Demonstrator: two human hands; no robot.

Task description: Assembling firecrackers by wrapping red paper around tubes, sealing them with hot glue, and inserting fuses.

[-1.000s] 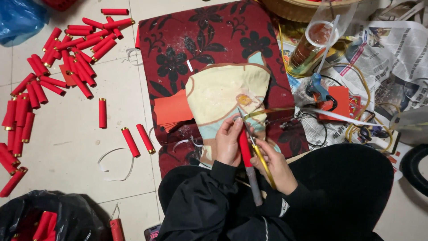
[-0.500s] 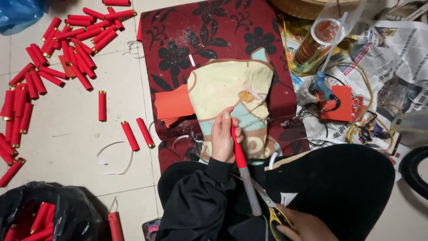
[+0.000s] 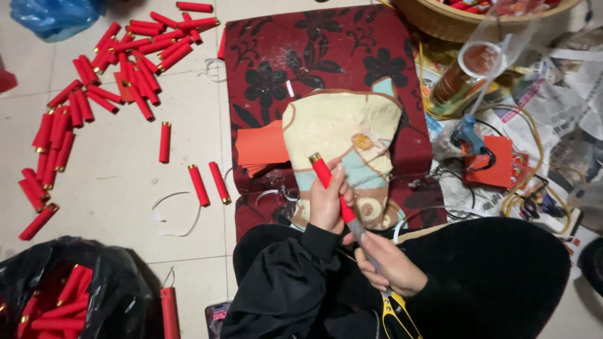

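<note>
Hands: left hand (image 3: pixel 328 202) closed round red tube (image 3: pixel 328 182), right hand (image 3: pixel 384 263) gripping its grey end.

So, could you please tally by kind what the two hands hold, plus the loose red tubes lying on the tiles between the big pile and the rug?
Red gold-ended paper tubes: 4 (1 in the left hand at; 3 on the tiles)
Thin grey rod, in the right hand: 1
Yellow-handled scissors, same hand: 1
Total: 6
</note>
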